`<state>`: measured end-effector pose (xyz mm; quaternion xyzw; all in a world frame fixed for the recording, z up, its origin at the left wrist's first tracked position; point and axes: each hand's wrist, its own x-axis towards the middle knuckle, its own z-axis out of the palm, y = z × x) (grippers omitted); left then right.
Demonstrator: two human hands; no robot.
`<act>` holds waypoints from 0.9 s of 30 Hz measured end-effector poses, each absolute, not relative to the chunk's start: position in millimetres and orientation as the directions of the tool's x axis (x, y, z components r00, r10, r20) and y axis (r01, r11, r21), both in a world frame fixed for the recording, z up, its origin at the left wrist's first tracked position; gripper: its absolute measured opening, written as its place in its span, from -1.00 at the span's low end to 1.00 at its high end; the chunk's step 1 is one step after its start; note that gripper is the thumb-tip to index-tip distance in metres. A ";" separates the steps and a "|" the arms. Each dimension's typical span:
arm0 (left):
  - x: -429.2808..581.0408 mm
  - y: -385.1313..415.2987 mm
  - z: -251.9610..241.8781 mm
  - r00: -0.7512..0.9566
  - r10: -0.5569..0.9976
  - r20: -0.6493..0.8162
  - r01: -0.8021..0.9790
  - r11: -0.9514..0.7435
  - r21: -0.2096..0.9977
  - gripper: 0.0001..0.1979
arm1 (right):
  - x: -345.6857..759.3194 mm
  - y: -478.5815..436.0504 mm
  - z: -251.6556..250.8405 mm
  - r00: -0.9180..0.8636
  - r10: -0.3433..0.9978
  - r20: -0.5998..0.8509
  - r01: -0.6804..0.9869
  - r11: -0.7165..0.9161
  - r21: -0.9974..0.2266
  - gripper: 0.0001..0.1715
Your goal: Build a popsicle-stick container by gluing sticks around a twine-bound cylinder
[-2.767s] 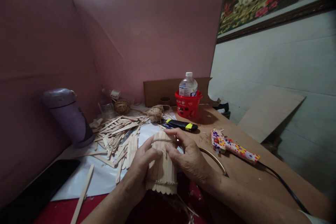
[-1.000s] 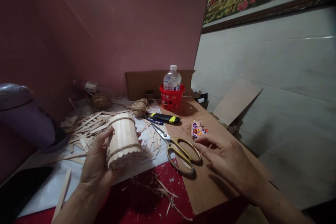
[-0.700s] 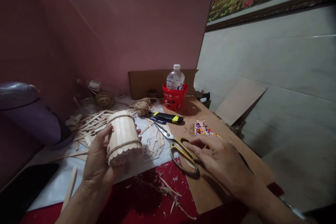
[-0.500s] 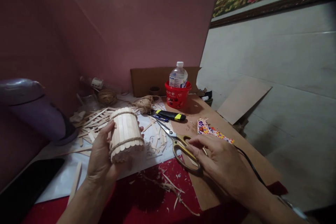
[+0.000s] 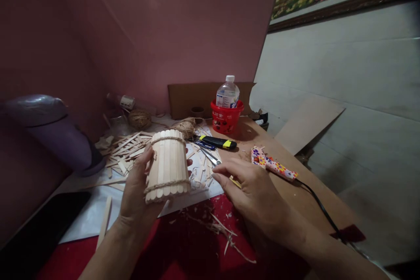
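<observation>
A round holder (image 5: 168, 162) made of pale wooden sticks, with a twine band near its top and another near its bottom, is in my left hand (image 5: 138, 190). The thumb is on its left side and fingertips show at its right. My right hand (image 5: 254, 192) hovers over the scissors (image 5: 211, 157), covering most of their handles. Its thumb and forefinger are bent close together; whatever they hold, if anything, cannot be made out. A black and yellow utility knife (image 5: 218, 142) lies behind the scissors.
Loose sticks (image 5: 131, 146) are heaped at the left, beside a purple bottle (image 5: 65, 140). A flowered glue gun (image 5: 274, 164) with a black cord lies at the right. Behind stands a red bucket (image 5: 226, 118) holding a plastic bottle (image 5: 228, 94). Twine balls sit near the wall.
My right hand has moved left across the scissors, hiding their handles, and its fingers have drawn closer together. The holder is more upright in my left hand. The view has shifted slightly.
</observation>
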<state>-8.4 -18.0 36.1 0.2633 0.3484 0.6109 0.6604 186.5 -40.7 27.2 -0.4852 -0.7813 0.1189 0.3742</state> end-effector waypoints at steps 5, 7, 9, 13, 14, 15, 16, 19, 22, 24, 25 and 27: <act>-3.1 -19.9 35.7 0.003 0.974 -0.225 -0.639 0.175 0.749 -0.55 | 174.1 -43.8 38.5 -0.213 0.806 0.553 0.574 0.561 -0.596 -0.82; -0.8 -20.8 33.3 0.008 0.972 -0.236 -0.640 0.187 0.746 -0.58 | 167.8 -45.0 39.9 -0.211 0.789 0.578 0.521 0.591 -0.616 -0.84; 1.2 -21.6 30.2 0.013 0.976 -0.220 -0.639 0.177 0.749 -0.59 | 162.3 -45.6 39.3 -0.213 0.775 0.595 0.488 0.611 -0.623 -0.86; 3.2 -22.8 26.0 0.071 0.977 -0.200 -0.627 0.199 0.753 -0.59 | 156.8 -46.1 34.5 -0.220 0.763 0.608 0.479 0.628 -0.614 -0.85; 3.5 -23.2 25.8 0.076 0.977 -0.200 -0.622 0.203 0.756 -0.59 | 156.4 -46.2 33.2 -0.221 0.763 0.608 0.480 0.628 -0.613 -0.84; 3.9 -23.6 25.9 0.073 0.978 -0.193 -0.616 0.196 0.763 -0.59 | 156.3 -46.1 32.1 -0.220 0.763 0.608 0.483 0.626 -0.612 -0.84; 4.4 -24.0 26.0 0.063 0.982 -0.179 -0.609 0.180 0.772 -0.59 | 156.2 -46.0 31.1 -0.218 0.764 0.607 0.485 0.625 -0.612 -0.84; 6.3 -24.8 25.1 0.064 0.986 -0.153 -0.589 0.162 0.792 -0.57 | 155.8 -45.2 29.8 -0.199 0.755 0.625 0.488 0.629 -0.605 -0.83; 9.1 -24.8 21.5 0.100 0.988 -0.119 -0.595 0.156 0.789 -0.53 | 154.6 -44.9 29.2 -0.189 0.719 0.669 0.491 0.659 -0.570 -0.83; 11.2 -24.9 19.2 0.115 0.989 -0.097 -0.593 0.147 0.792 -0.53 | 154.0 -45.5 28.5 -0.187 0.697 0.692 0.501 0.674 -0.544 -0.83; 12.2 -25.1 18.6 0.115 0.989 -0.092 -0.586 0.142 0.798 -0.53 | 153.9 -46.0 28.0 -0.187 0.690 0.699 0.507 0.678 -0.532 -0.83; 13.9 -25.8 18.2 0.104 0.990 -0.094 -0.564 0.137 0.815 -0.55 | 154.1 -46.8 27.3 -0.190 0.679 0.709 0.522 0.682 -0.513 -0.82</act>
